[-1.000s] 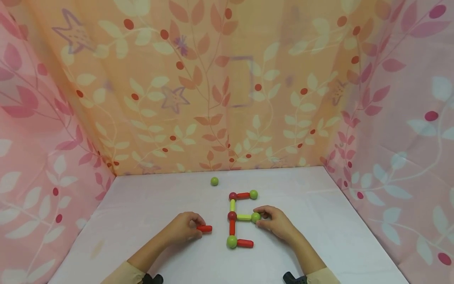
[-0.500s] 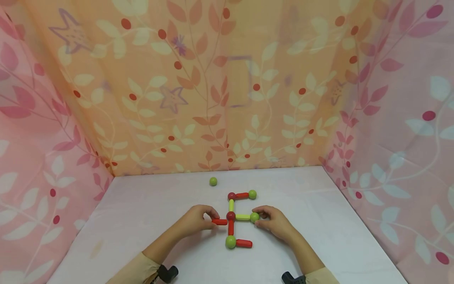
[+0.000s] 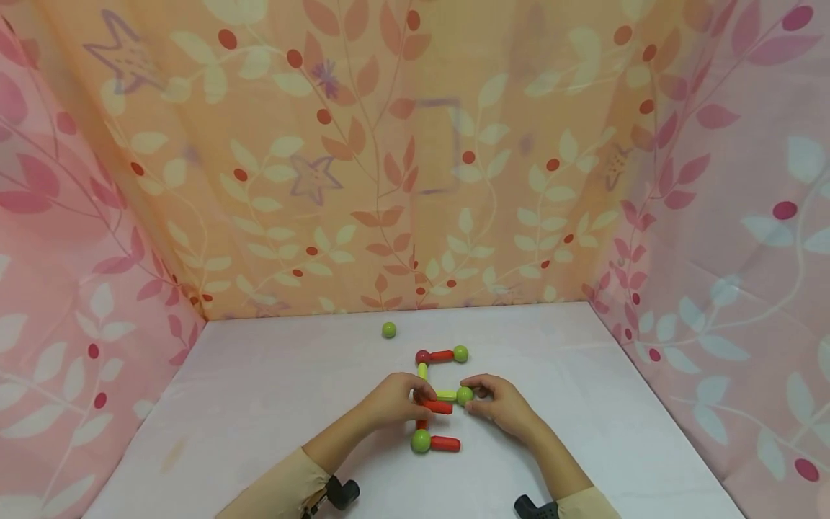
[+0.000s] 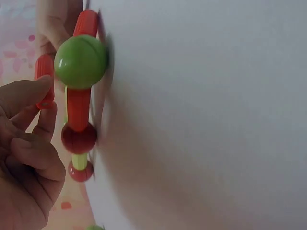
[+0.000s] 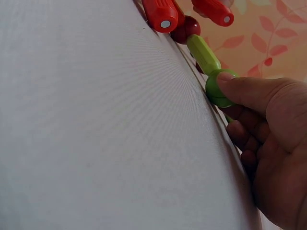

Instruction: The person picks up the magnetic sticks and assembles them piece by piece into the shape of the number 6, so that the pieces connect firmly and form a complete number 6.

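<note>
A flat figure of short sticks and balls lies on the white table. In the head view my left hand (image 3: 397,400) pinches a loose red stick (image 3: 441,408), held over the figure's middle; in the left wrist view the red stick (image 4: 44,72) hangs apart from it. Silvery discs show in the ends of red sticks in the right wrist view. My right hand (image 3: 504,407) pinches a green ball (image 5: 214,91) at the end of a yellow-green stick (image 5: 203,53). The dark red middle ball (image 5: 186,30) is hidden behind my left hand in the head view.
A lone green ball (image 3: 388,329) lies near the back edge. The figure's far arm ends in a green ball (image 3: 460,353); its near corner is a bigger green ball (image 3: 421,441) with a red stick (image 3: 446,444) pointing right. Patterned cloth walls (image 3: 415,216) surround the table.
My left hand has carried the red stick rightward, from left of the figure to over its middle. My right hand has kept its hold on the green ball.
</note>
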`<state>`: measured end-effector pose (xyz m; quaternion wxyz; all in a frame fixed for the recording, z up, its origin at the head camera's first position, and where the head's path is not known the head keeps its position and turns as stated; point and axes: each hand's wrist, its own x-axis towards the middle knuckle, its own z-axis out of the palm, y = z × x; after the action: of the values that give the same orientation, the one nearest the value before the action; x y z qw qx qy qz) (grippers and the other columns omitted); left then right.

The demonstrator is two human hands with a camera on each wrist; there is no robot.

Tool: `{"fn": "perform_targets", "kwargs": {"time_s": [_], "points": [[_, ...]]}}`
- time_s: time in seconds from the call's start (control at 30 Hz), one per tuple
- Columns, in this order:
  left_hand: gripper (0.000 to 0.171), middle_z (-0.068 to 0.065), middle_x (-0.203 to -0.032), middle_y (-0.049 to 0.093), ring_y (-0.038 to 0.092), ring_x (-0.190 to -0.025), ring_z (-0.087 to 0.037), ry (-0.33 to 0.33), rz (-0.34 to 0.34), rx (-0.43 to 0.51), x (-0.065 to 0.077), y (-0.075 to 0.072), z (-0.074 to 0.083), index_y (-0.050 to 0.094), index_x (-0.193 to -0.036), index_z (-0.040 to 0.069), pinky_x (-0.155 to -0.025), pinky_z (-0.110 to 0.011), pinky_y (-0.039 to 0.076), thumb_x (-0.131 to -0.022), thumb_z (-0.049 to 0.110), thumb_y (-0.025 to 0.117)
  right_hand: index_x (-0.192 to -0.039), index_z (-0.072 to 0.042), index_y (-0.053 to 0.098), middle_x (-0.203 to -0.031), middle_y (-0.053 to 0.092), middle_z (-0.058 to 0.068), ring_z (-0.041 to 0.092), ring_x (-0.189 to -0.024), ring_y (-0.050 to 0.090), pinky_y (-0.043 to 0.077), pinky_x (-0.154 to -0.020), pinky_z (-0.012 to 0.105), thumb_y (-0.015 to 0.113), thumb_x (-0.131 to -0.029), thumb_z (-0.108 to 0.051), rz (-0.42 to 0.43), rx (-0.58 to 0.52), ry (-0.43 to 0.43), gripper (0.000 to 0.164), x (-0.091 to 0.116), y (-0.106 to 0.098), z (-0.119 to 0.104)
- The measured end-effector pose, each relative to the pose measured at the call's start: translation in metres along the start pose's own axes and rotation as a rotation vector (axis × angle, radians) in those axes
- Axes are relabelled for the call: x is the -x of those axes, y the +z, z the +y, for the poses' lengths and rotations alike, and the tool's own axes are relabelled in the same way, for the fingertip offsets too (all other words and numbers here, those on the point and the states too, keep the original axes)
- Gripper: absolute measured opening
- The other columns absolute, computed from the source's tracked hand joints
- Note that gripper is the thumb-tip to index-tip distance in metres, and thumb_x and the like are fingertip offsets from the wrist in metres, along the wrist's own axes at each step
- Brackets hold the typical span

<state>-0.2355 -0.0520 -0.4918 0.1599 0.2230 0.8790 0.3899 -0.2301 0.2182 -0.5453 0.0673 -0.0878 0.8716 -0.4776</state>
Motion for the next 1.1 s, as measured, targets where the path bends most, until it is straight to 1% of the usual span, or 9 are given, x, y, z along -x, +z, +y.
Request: {"fn": "perform_targets", "kwargs": {"time_s": [0.13, 0.27, 0.43, 0.7, 0.77, 0.97, 1.1], "points": [[0.017, 0.012, -0.084, 0.067, 0.059, -0.080, -0.012, -0.001, -0.015, 0.006, -0.006, 0.010, 0.003, 0.077, -0.095, 0.026, -0.069, -0.025, 0.051, -0.083, 0.018, 0.086, -0.121, -0.028, 0.072, -0.108, 0.066, -0.007, 0.018, -0.104, 0.056, 0.045, -0.094, 0.040, 0.083, -0.086, -0.025, 0.002, -0.005, -0.011, 0.037, 0.000, 0.000, 0.000], [0.017, 0.010, -0.079, 0.066, 0.058, -0.073, -0.012, -0.004, -0.026, 0.011, -0.008, 0.021, 0.002, 0.078, -0.093, 0.026, -0.062, -0.025, 0.050, -0.082, 0.015, 0.087, -0.121, -0.028, 0.072, -0.108, 0.066, -0.007, 0.018, -0.103, 0.056, 0.045, -0.092, 0.039, 0.083, -0.086, -0.026, 0.002, 0.002, -0.015, 0.037, 0.001, 0.001, 0.000], [0.019, 0.012, -0.078, 0.068, 0.059, -0.073, -0.010, -0.034, -0.026, 0.015, -0.009, 0.029, 0.001, 0.079, -0.091, 0.027, -0.061, -0.026, 0.051, -0.079, 0.016, 0.089, -0.120, -0.030, 0.072, -0.107, 0.066, -0.007, 0.018, -0.103, 0.056, 0.045, -0.093, 0.040, 0.084, -0.085, -0.026, 0.002, -0.007, 0.000, 0.037, 0.001, 0.001, 0.001], [0.017, 0.014, -0.082, 0.070, 0.060, -0.081, -0.010, -0.087, -0.003, 0.024, -0.010, 0.032, 0.001, 0.081, -0.090, 0.026, -0.067, -0.027, 0.053, -0.078, 0.017, 0.090, -0.119, -0.031, 0.072, -0.107, 0.066, -0.008, 0.018, -0.103, 0.056, 0.045, -0.092, 0.040, 0.084, -0.085, -0.028, 0.015, 0.000, 0.002, 0.036, 0.000, 0.001, 0.001], [0.017, 0.015, -0.082, 0.071, 0.060, -0.082, -0.009, -0.098, -0.002, 0.012, -0.011, 0.033, 0.001, 0.081, -0.089, 0.027, -0.069, -0.027, 0.053, -0.077, 0.019, 0.090, -0.120, -0.030, 0.072, -0.107, 0.066, -0.008, 0.018, -0.102, 0.056, 0.045, -0.092, 0.040, 0.084, -0.085, -0.028, 0.016, 0.001, 0.003, 0.036, 0.000, 0.001, 0.001], [0.017, 0.019, -0.085, 0.071, 0.059, -0.085, -0.006, -0.100, -0.005, -0.047, -0.013, 0.034, 0.000, 0.081, -0.089, 0.031, -0.074, -0.028, 0.053, -0.078, 0.023, 0.091, -0.119, -0.029, 0.072, -0.106, 0.066, -0.007, 0.018, -0.102, 0.056, 0.045, -0.092, 0.040, 0.084, -0.085, -0.026, 0.015, -0.006, -0.002, 0.037, 0.000, 0.001, 0.000], [0.017, 0.019, -0.085, 0.071, 0.058, -0.084, -0.006, -0.094, -0.004, -0.075, -0.012, 0.035, 0.001, 0.081, -0.089, 0.031, -0.075, -0.029, 0.052, -0.077, 0.023, 0.091, -0.120, -0.028, 0.072, -0.106, 0.066, -0.007, 0.018, -0.102, 0.056, 0.044, -0.091, 0.040, 0.084, -0.084, -0.027, 0.013, -0.003, -0.008, 0.037, -0.001, 0.001, 0.001]]}}
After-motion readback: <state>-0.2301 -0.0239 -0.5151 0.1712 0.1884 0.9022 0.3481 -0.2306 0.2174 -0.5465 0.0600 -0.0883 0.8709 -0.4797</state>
